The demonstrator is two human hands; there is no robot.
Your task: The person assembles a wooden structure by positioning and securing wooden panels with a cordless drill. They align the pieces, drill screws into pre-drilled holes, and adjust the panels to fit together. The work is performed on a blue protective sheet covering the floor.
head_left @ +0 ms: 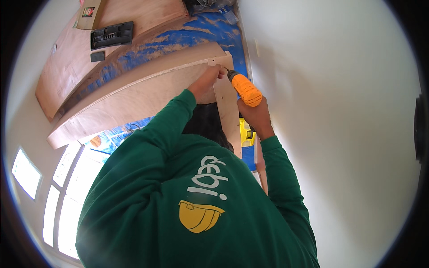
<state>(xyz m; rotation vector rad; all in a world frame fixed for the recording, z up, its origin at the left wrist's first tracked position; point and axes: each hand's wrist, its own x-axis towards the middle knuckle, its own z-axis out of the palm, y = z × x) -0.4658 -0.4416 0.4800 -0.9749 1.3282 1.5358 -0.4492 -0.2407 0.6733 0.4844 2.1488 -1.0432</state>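
My right hand [258, 117] grips an orange and black cordless drill [246, 90] from below. The drill's thin bit points up and to the left, at the corner of a narrow plywood strip [229, 107]. Close to the bit tip, the fingers of my left hand [212, 76] are drawn together against the wood. Whatever they pinch, if anything, is too small to make out. Small dark holes or screw heads dot the strip. It meets the end of a long plywood box-like piece [147, 87] with a curved edge, which stretches away to the left.
A white wall [330, 111] runs close along my right. Dusty blue sheeting [201, 29] covers the floor. Beyond lies a large plywood panel [147, 15] with an open black tool case [111, 35] and a cardboard box [89, 15]. A yellow object [246, 134] sits beneath my right forearm.
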